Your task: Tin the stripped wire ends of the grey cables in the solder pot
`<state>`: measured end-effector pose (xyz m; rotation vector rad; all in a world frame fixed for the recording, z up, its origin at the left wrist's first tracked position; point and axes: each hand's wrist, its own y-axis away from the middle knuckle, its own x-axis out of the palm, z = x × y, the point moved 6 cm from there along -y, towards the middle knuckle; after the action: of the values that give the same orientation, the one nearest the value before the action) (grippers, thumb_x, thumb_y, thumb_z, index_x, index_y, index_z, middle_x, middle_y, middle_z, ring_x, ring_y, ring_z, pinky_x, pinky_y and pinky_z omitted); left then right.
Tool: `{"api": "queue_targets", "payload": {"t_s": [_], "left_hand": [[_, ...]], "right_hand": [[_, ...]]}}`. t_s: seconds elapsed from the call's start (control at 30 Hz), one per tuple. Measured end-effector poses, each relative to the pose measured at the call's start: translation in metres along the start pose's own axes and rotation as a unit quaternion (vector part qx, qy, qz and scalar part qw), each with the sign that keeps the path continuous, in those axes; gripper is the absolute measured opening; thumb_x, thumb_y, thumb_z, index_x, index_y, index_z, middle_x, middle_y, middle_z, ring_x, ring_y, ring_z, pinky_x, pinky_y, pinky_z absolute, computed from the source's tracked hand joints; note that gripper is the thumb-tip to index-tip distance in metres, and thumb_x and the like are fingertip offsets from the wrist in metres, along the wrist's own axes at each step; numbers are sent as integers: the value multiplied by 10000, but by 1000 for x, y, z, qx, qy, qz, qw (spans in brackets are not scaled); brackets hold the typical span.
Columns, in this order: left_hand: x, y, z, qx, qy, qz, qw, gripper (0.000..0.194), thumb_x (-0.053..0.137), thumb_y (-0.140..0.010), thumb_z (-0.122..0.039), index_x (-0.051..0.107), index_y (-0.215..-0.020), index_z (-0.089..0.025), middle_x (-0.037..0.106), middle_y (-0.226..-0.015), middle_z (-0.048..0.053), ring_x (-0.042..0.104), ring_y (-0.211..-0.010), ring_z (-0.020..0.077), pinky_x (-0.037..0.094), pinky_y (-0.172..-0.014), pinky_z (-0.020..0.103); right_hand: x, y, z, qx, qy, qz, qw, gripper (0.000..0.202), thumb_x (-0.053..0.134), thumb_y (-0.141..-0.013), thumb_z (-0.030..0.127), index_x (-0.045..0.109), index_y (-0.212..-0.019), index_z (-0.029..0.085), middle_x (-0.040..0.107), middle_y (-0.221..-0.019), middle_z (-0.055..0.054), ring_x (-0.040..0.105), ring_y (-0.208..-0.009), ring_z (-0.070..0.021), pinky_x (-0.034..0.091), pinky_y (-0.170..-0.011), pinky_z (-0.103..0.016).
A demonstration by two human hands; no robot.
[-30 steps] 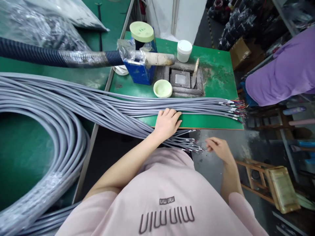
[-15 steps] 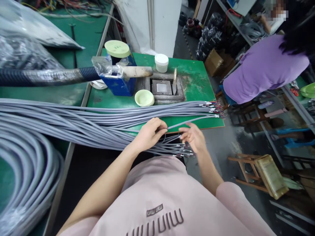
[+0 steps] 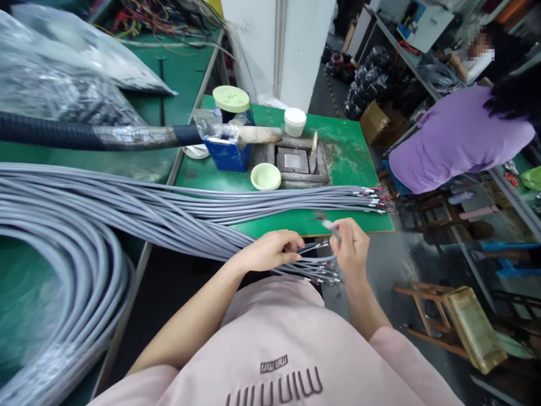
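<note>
My right hand point(image 3: 351, 243) is closed around a grey cable point(image 3: 335, 230) near its end. The white band and the loose wires at that end point up and left, slightly blurred. My left hand point(image 3: 273, 249) is curled, with its thumb by a stretch of grey cable running across to the right hand. Its grip looks loose, and the palm side is hidden. Below both hands, several cable ends point(image 3: 323, 274) with white bands hang at the bench edge. Beyond them a bundle of grey cables point(image 3: 270, 202) lies across the green bench, its bare wire ends at the right.
Behind the bundle are a pale green bowl point(image 3: 266, 177), a soldering pot point(image 3: 292, 162), a white tub point(image 3: 295, 122), a blue box point(image 3: 228, 154) and a duct hose point(image 3: 147, 137). Coiled cables point(image 3: 84, 282) lie left. A person in purple point(image 3: 459, 135) sits at right, near a wooden stool point(image 3: 460, 321).
My right hand has gone from open fingers to a grip on the cable, and its end has come off the bundle, turned upward. My left hand is lower and the view has shifted.
</note>
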<state>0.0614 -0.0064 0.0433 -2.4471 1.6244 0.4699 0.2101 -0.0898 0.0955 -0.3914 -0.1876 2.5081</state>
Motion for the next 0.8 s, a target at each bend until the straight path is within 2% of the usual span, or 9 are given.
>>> {"api": "queue_targets", "payload": {"t_s": [0.07,0.17,0.2,0.27,0.33,0.4,0.5,0.6,0.8], "left_hand": [[-7,0,-2,-12,143,-66,987,307,686,-793,-360,662,-1042,-182,650,-757,12,564,-669,131,447,-655,259],[-17,0,2,-20,325,-183,928,320,755,-730,-377,710,-955,-153,672,-770,35,589,-667,132,461,-653,262],[-17,-1,4,-19,372,-205,905,298,772,-713,-374,721,-898,-147,680,-779,42,603,-680,136,470,-665,265],[-14,-4,9,-18,437,-232,869,272,789,-695,-375,730,-827,-144,683,-754,38,605,-670,127,475,-671,260],[-8,-7,14,-21,469,-247,848,270,795,-689,-382,728,-796,-143,673,-710,24,581,-630,103,463,-650,241],[-1,-10,16,-28,486,-241,840,284,804,-676,-392,714,-748,-132,652,-668,13,545,-590,81,438,-615,222],[10,-13,14,-36,498,-217,839,308,815,-656,-400,693,-708,-121,625,-632,0,520,-567,66,415,-592,209],[11,-14,11,-31,498,-215,840,294,812,-664,-380,698,-757,-126,625,-635,-5,533,-571,69,428,-601,212],[-8,-9,23,-25,493,-320,808,242,783,-696,-323,712,-859,-157,650,-678,-8,541,-575,64,433,-582,189]], "right_hand": [[17,-1,0,1,111,71,991,316,426,-965,430,649,-912,213,608,-668,-4,531,-542,-121,405,-529,-247],[32,-2,-1,-15,171,125,977,304,393,-977,400,640,-1008,225,679,-917,-44,592,-702,-148,443,-652,-263],[35,-1,-2,-10,176,139,974,308,383,-980,396,636,-1015,224,680,-929,-45,588,-688,-146,440,-647,-265],[38,2,-8,17,171,176,969,319,365,-986,401,628,-1020,224,667,-814,-24,553,-578,-127,421,-581,-259],[42,8,-12,46,149,225,962,316,364,-987,412,618,-996,223,591,-606,26,486,-454,-112,386,-511,-252],[43,12,-12,49,137,257,955,301,403,-975,423,605,-883,220,495,-478,61,449,-412,-104,367,-495,-245],[42,15,-11,30,143,261,954,336,452,-958,428,562,-727,209,486,-461,60,462,-437,-96,369,-520,-239],[41,16,-15,53,114,256,959,359,426,-967,437,584,-750,199,471,-439,66,438,-406,-88,357,-493,-234],[36,23,-27,116,41,244,962,359,436,-958,469,642,-892,183,443,-407,78,405,-353,-87,325,-421,-227]]}}
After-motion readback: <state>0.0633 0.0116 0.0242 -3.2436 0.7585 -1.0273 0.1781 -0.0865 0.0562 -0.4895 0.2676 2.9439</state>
